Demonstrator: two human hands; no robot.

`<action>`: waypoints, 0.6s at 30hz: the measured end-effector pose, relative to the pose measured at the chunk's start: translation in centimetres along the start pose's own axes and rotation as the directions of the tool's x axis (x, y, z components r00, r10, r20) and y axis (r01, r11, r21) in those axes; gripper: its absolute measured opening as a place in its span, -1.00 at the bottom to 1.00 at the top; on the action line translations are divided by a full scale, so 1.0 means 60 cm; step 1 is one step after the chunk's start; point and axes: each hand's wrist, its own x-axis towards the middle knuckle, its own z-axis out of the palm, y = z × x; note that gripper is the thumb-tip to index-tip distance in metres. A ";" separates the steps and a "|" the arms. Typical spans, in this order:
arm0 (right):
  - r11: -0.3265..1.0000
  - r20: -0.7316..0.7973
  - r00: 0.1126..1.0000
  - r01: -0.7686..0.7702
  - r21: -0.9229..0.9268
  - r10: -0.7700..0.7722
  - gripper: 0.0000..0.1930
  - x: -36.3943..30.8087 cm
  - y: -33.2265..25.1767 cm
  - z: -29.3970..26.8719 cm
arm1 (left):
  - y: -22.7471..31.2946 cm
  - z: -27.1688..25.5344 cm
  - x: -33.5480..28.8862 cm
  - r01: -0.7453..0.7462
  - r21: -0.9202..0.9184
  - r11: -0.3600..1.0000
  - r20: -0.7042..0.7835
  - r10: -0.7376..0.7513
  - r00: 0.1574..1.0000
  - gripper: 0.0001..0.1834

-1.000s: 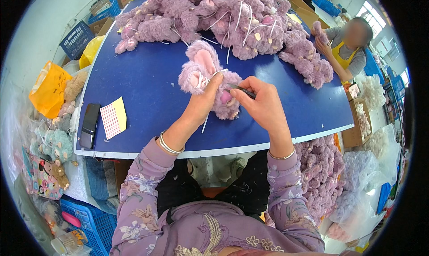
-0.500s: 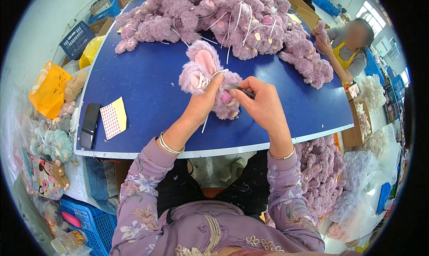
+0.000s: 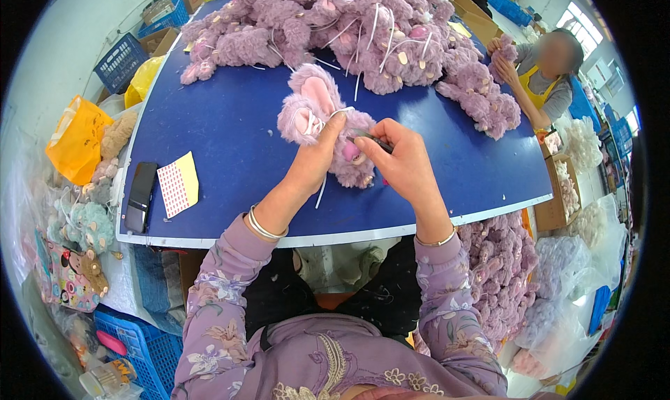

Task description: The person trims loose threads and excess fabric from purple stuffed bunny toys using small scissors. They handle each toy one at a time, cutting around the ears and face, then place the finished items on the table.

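A fluffy lilac plush rabbit point(image 3: 343, 172) with pink-lined ears hangs over the blue table point(image 3: 244, 169). My left hand point(image 3: 313, 156) is closed round its head, below the ears, and a white string point(image 3: 322, 191) dangles beneath. Between the thumb and fingers of my right hand point(image 3: 406, 156) is a slim dark pointed tool point(image 3: 380, 144). Its grey tip meets the fur above the pink round patch point(image 3: 351, 151) on the rabbit. Whether it is tweezers or a small blade, I cannot tell.
A big heap of lilac plush rabbits point(image 3: 335, 23) with white strings covers the table's far side. To the left lie a black phone point(image 3: 142, 197) and a sticker sheet point(image 3: 174, 183). Across the right corner, a co-worker point(image 3: 555, 93) handles another plush. More plush point(image 3: 499, 274) is piled below the right edge.
My right hand has shifted slightly left and up, with the tool closer in against the fur. The rabbit has barely moved. The co-worker's plush has changed position.
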 end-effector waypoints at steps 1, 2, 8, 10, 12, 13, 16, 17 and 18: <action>1.000 0.002 1.000 0.014 0.002 -0.014 -0.74 0.001 0.004 0.001 | 0.005 0.004 -0.001 0.007 -0.018 1.000 0.012 -0.006 1.000 -0.60; 0.999 -0.009 1.000 0.025 0.046 -0.025 -0.75 0.002 0.007 0.003 | 0.009 0.007 -0.003 0.013 -0.037 0.999 0.023 -0.012 1.000 -0.59; 0.946 -0.034 0.999 -0.007 0.324 0.020 -0.78 0.008 0.033 0.009 | 0.019 0.023 -0.008 -0.057 -0.183 0.981 0.080 0.072 0.994 -0.62; 0.949 -0.077 0.997 0.021 0.314 0.003 -0.77 0.003 0.024 0.018 | 0.013 0.016 -0.004 -0.046 -0.167 0.985 0.085 0.061 0.995 -0.62; 0.969 -0.181 0.953 0.246 0.002 -0.242 -0.78 0.002 0.022 0.023 | 0.009 0.010 -0.004 -0.040 -0.151 0.988 0.072 0.052 0.996 -0.63; 0.926 -0.202 0.908 0.339 -0.164 -0.368 -0.78 0.002 0.021 0.023 | 0.009 0.010 -0.005 -0.040 -0.146 0.989 0.059 0.049 0.997 -0.63; 0.878 -0.202 0.862 0.421 -0.227 -0.465 -0.78 0.002 0.033 0.026 | 0.015 0.018 -0.010 -0.033 -0.151 0.988 0.007 0.034 0.999 -0.63; 0.928 -0.209 0.904 0.357 -0.108 -0.372 -0.79 0.002 0.033 0.028 | 0.017 0.020 -0.011 -0.029 -0.157 0.987 -0.012 0.028 1.000 -0.63; 0.959 -0.205 0.939 0.284 0.012 -0.276 -0.79 0.001 0.033 0.031 | 0.015 0.019 -0.008 -0.043 -0.152 0.987 0.001 0.043 0.999 -0.64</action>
